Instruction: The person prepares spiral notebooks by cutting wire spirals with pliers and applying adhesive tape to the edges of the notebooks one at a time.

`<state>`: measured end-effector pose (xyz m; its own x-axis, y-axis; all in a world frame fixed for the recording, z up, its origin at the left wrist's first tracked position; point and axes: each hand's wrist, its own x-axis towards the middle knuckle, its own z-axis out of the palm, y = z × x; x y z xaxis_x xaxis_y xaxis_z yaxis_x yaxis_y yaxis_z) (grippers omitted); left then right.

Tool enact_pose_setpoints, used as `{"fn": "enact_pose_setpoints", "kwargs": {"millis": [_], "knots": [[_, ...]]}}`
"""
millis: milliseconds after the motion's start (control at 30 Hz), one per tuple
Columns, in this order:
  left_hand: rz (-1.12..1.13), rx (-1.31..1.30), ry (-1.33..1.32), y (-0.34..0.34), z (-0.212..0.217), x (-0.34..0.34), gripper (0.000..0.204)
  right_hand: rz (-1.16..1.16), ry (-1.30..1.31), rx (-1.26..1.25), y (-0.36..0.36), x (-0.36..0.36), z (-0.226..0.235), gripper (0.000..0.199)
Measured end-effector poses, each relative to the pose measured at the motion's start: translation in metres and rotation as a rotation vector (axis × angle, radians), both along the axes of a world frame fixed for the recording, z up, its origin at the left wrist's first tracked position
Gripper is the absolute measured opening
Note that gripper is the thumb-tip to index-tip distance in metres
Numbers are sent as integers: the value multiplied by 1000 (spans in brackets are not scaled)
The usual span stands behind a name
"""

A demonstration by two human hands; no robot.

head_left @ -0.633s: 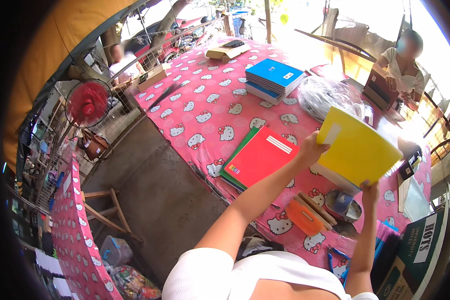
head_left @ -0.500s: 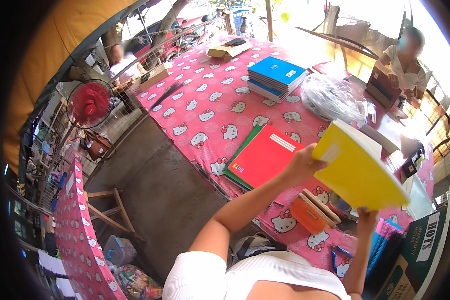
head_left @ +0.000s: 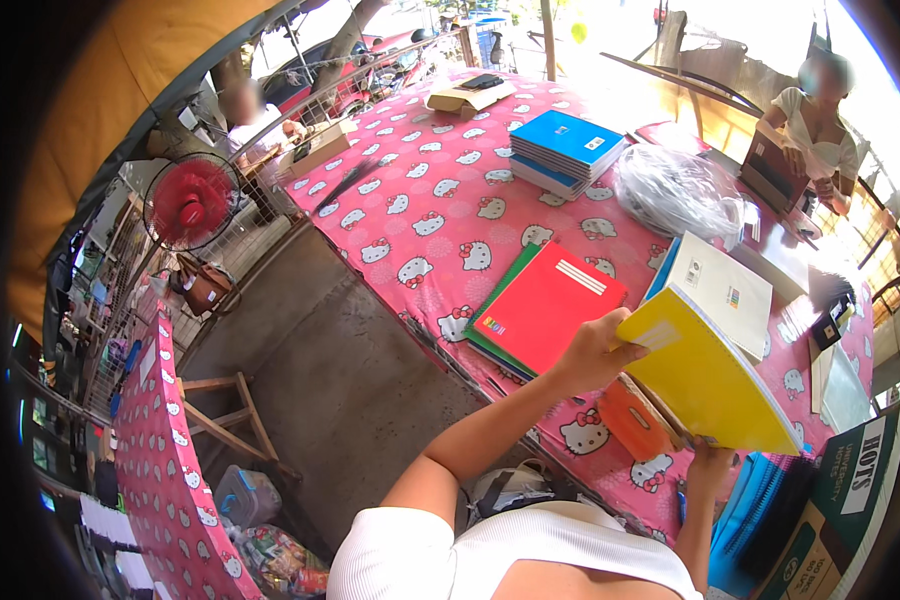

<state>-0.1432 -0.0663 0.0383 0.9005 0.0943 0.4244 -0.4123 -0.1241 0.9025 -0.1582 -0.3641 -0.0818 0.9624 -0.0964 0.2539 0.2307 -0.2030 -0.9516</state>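
Observation:
A yellow notebook [head_left: 705, 375] is held tilted over the near right part of the table. My left hand [head_left: 598, 352] is closed on its left edge, thumb on the cover. My right hand [head_left: 708, 465] grips its lower edge; part of those fingers is hidden behind the notebook. Just beyond it shows a white-covered notebook [head_left: 720, 285] with a blue edge at its left. A red notebook [head_left: 550, 310] lies left of my left hand, on top of a green one [head_left: 507, 285]. Partly under the yellow notebook is an orange pouch or wallet [head_left: 634, 423].
A stack of blue notebooks [head_left: 567, 140] and clear plastic wrapping [head_left: 675, 190] lie farther back on the pink table [head_left: 415, 220]. At right stand a dark green carton [head_left: 835, 510] and blue spiral notebooks [head_left: 750, 510]. Two people [head_left: 810, 140] are beyond the table. A red fan [head_left: 190, 205] is at left.
The yellow notebook has tipped and come slightly lower and nearer, with both hands still on it. The white-covered notebook beyond it now shows more fully. The view has shifted slightly.

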Motion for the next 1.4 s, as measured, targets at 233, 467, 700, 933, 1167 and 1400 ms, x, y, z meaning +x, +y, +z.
{"fn": "enact_pose_setpoints", "kwargs": {"millis": [233,467,700,933,1167,1400], "knots": [[-31,19,-50,2,-2,1,25,-77,49,-213,13,-20,32,36],[-154,61,154,6,4,0,29,-11,-143,-178,17,-26,23,31],[228,433,-161,-26,40,-14,72,-81,-178,-473,5,-31,-50,38],[-34,845,-397,-115,-16,-27,76,143,15,-518,7,-40,-7,26],[-60,646,-396,-118,-12,-23,15,-879,342,-1203,-198,50,6,38],[-1,517,-456,-127,-6,-14,8,-581,241,-1432,-242,75,-46,26]]}}
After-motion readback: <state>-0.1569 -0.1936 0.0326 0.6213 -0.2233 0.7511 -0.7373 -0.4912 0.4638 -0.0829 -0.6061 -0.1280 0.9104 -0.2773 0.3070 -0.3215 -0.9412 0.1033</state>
